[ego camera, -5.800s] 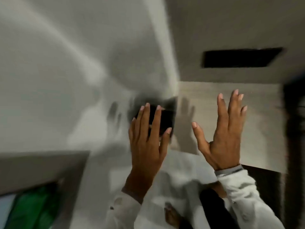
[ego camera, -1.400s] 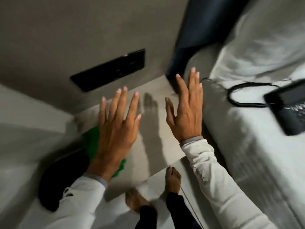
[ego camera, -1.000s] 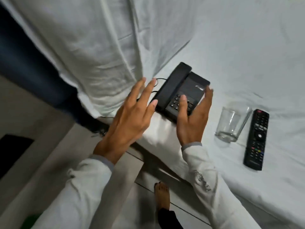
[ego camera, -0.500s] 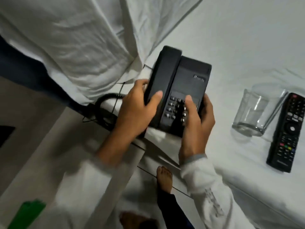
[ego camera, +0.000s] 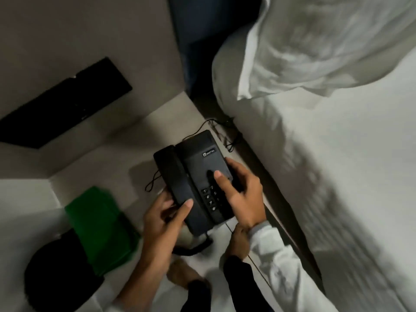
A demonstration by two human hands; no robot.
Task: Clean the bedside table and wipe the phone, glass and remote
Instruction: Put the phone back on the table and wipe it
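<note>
A black desk phone (ego camera: 193, 176) with its handset on the cradle is held over the pale bedside table (ego camera: 112, 158). My left hand (ego camera: 164, 219) grips its left side by the handset, thumb on top. My right hand (ego camera: 240, 192) holds the right side, thumb lying across the keypad. The phone's coiled cord (ego camera: 193, 247) hangs below the near end, and a thin cable (ego camera: 227, 136) trails off behind it. A green folded cloth (ego camera: 99, 228) lies on the table's near left part. The glass and the remote are out of view.
The white bed (ego camera: 326, 176) with a pillow (ego camera: 326, 41) fills the right side. A black panel (ego camera: 65, 104) is set in the grey wall behind the table. A dark round object (ego camera: 56, 273) sits at lower left. My bare feet stand on the tiled floor below.
Both hands have carried the phone from the bed leftward to above the bedside table. The view has swung left, so the glass and the remote have dropped out of sight.
</note>
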